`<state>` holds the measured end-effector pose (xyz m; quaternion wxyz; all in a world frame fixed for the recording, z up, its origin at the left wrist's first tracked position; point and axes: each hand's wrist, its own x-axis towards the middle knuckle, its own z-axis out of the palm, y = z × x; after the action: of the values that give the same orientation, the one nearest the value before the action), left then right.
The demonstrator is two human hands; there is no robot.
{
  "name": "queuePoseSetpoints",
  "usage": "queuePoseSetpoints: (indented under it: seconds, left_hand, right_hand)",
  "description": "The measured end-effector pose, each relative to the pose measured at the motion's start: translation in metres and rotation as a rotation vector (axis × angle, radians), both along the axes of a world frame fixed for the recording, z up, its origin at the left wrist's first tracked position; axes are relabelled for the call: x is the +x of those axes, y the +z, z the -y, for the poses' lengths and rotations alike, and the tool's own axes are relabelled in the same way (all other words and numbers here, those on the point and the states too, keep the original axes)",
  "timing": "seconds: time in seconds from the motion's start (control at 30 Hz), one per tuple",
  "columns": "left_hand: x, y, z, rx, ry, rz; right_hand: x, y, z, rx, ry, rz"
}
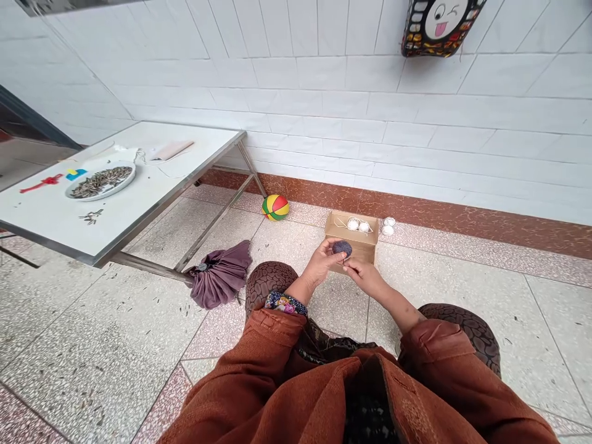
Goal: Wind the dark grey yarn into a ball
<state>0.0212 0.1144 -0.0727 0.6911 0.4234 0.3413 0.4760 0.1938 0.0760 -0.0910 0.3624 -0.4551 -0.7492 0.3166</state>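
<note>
The left grip [324,260] is grasping one dark yarn ball [343,248] over the near part of an open cardboard box [365,253], its fingers partly curled. The box is resting on a speckled floor [425,265] before a white tiled wall [287,105]; a white counter [143,191] is standing at left, bearing one plate [107,193] of small dark pieces. Two white balls [353,224] are lying in the box's far part, two more white balls [388,230] just right of it, and one multicoloured ball [275,208] is sitting farther left. The right grip [348,266] is holding its fingertips close together at the yarn's near edge; whether they are pinching a strand, I cannot tell.
</note>
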Motion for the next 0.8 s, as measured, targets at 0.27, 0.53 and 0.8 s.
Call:
queuePoseSetpoints:
  seconds: [0.27, 0.53, 0.8]
  left_hand:
    - [-0.004, -0.006, 0.002, 0.067, -0.187, -0.161]
    - [-0.004, -0.005, 0.004, 0.111, -0.32, -0.16]
    - [-0.001, -0.006, 0.006, 0.096, -0.397, -0.116]
  right_hand:
    - [0.022, 0.052, -0.023, 0.151, 0.058, 0.022]
    - [0.019, 0.03, -0.033, 0.014, -0.155, -0.173]
    - [0.023, 0.014, -0.034, -0.182, -0.17, -0.246]
